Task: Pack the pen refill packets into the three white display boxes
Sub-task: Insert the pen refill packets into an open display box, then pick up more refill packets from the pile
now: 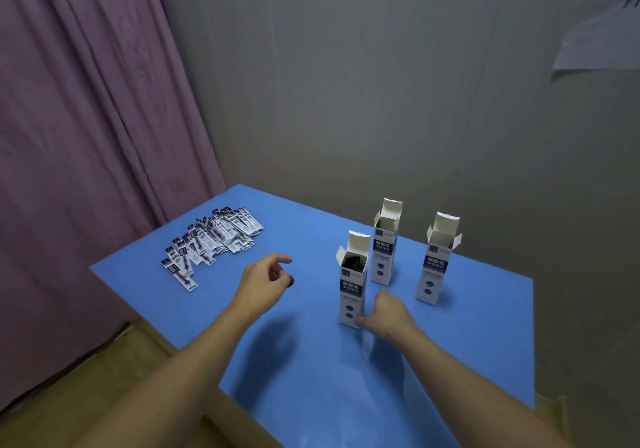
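Pen refill packets [211, 243]: heaped at bench [485, 326] far-left. Display boxes: three, upright, flaps open. Left hand [265, 283] loosely curled, empty; right hand [388, 314] steadies nearest box [353, 278] base. Risk: tall box tips if nudged.

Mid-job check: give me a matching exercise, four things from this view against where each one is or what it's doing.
Things
1. refill packets
2. nearest box
3. left hand
4. right hand

Places or states
A. fingers at the base of a box
B. spread out at the table's far left
C. in the air, between the pile and the boxes
D. upright, flap open, dark contents inside

Pairs: 1-B, 2-D, 3-C, 4-A
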The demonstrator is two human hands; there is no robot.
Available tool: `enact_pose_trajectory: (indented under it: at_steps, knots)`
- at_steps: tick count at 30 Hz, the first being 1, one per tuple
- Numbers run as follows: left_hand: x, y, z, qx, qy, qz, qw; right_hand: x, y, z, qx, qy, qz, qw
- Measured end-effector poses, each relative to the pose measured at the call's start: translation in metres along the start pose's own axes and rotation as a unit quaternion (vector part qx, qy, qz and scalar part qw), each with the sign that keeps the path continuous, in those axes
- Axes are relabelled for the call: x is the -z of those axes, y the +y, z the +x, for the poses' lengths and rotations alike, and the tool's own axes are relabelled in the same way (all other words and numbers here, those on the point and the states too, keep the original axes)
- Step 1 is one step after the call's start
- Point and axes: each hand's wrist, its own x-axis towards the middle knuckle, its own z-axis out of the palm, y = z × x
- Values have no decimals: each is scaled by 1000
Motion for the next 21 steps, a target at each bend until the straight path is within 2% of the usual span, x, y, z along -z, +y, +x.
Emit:
enact_pose_trajectory:
  at_steps: [4,8,16,21]
  knots:
    - [2,-23,-16,26,1,48,999,-7,1,-17,-3,-78,-126,989]
    - [11,-43,-32,59,-13,116,991,-18,-16,-26,66,-124,-149,979]
    - [62,-60,-55,71,-26,258,963,-28,-91,-21,201,-49,-140,968]
    - [106,-84,-61,89,-7,275,957,-48,-147,-21,242,-43,-158,956]
